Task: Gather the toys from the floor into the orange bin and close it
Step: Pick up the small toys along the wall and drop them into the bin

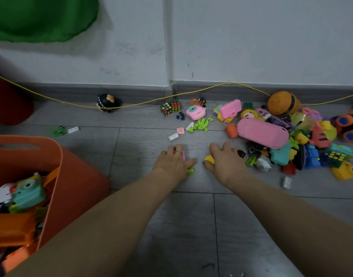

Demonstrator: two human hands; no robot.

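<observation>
Grey wood-look floor planks (pixel 151 140) fill the middle of the head view, and both bare forearms reach up from the lower edge toward the centre. The left hand (pixel 175 160) lies knuckles-up on the floor with its fingers curled over a pink piece (pixel 183 154), a small lime-green piece (pixel 190 170) showing just under its thumb side. The right hand (pixel 224 158), just beside it, curls over a yellow block (pixel 210 158) held between thumb and fingers. At the lower left stands the orange bin (pixel 57 176), open-topped and already partly filled; a teal toy camera (pixel 28 191) lies among the things inside. To the right of the hands a dense heap of toys spreads along the wall, with a long pink case (pixel 261 132) on top, an orange cup (pixel 231 130) at its left end and a white animal figure (pixel 263 164) near the right wrist. Above the hands lie a green frog (pixel 204 123), a pink toy camera (pixel 194 112) and two puzzle cubes (pixel 170 106). A yellow cable (pixel 141 103) sags along the grey skirting board.
</observation>
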